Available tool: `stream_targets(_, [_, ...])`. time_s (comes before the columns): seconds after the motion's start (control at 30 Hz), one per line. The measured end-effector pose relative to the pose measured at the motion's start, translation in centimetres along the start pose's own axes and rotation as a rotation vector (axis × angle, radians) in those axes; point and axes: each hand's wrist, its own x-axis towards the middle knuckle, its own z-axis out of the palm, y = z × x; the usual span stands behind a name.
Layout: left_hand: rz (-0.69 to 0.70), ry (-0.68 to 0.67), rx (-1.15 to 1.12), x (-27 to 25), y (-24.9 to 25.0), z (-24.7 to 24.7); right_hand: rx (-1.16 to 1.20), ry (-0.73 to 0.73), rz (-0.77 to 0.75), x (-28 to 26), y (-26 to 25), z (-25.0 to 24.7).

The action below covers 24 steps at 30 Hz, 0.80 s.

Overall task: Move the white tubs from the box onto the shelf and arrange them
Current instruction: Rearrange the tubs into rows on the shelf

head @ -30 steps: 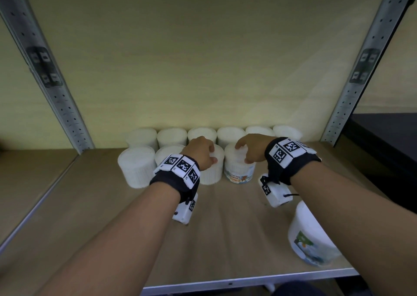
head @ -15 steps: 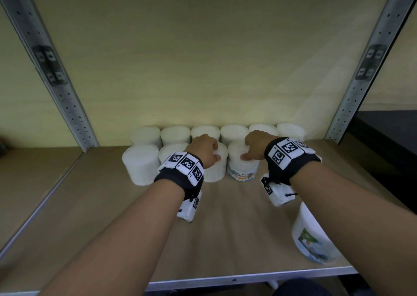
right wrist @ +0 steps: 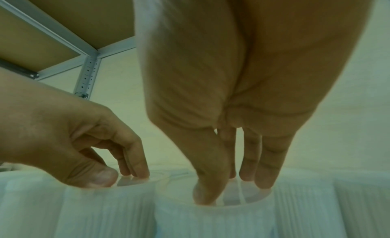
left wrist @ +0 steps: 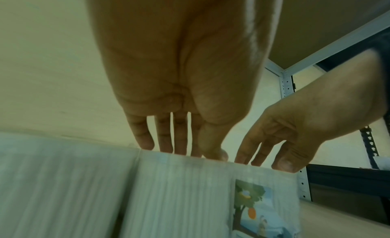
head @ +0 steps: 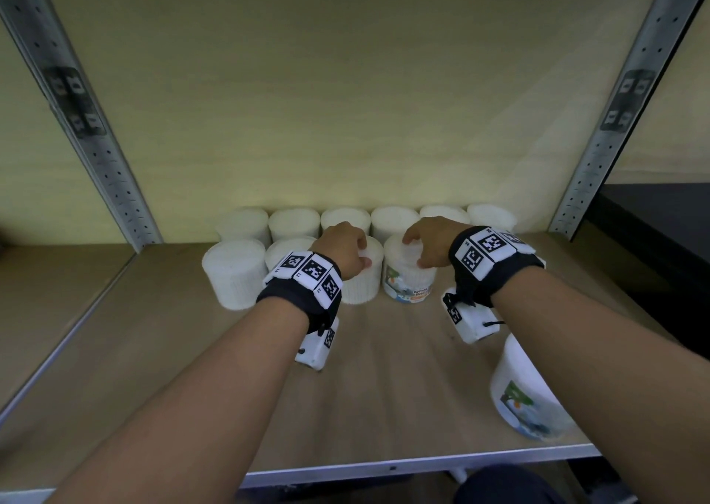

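Note:
Several white ribbed tubs stand on the wooden shelf in a back row and a front row. My left hand grips the lid of a plain front-row tub from above, thumb on its front rim and fingertips on the lid. Right beside it, my right hand grips the top of a tub with a picture label, its thumb and fingers bearing on the lid. The label, a tree and an orange, faces the front. The box is out of view.
Another labelled tub lies tilted near the shelf's front right edge, under my right forearm. Two more plain tubs stand left of my left hand. Perforated metal uprights flank the bay. A dark surface lies to the right.
The labelled tub under my right hand has turned, so more of its picture label faces the front. Both hands stay on their tubs, nearer the back row.

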Motion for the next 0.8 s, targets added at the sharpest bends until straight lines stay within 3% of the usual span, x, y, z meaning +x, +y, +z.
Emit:
stream_targets(0.47, [0.092,-0.176,0.032,-0.8,-0.1,-2.1,-0.028,0.025,-0.028,0.1,0.2,0.3])
stream_targets(0.67, [0.033,-0.025,0.092,-0.4,0.5,-0.5,-0.029,0.037,-0.033,0.0,0.3,0.2])
stream_targets(0.8, [-0.074,-0.016,0.165,0.0,0.8,0.3,-0.029,0.034,-0.032,0.0,0.3,0.2])
